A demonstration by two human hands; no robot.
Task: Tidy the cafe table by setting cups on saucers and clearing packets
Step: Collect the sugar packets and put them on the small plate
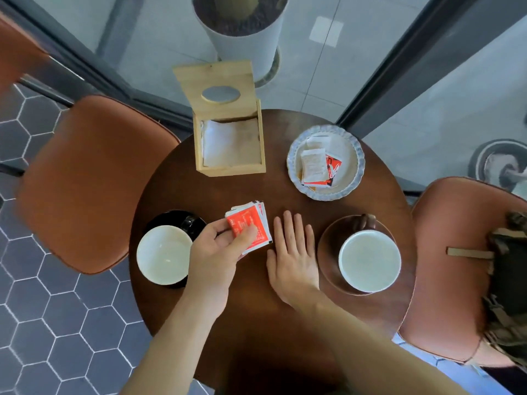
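Note:
My left hand [221,246] grips a small stack of red and white packets [251,228] just above the middle of the round wooden table [256,309]. My right hand [292,252] lies flat on the table beside the stack, fingers straight and a little apart, holding nothing. A white-lined cup [164,255] sits on a black saucer [178,219] at the left. Another cup [370,260] with a brown handle stands on a brown saucer [328,252] at the right. A blue-rimmed plate [293,155] at the back right holds several more packets [318,166].
An open wooden napkin box [229,146] stands at the back of the table, lid tilted up. Brown chairs flank the table, one at the left [85,181], one at the right [445,280] with a camouflage bag [507,280] on it. A white planter [245,32] stands beyond the glass.

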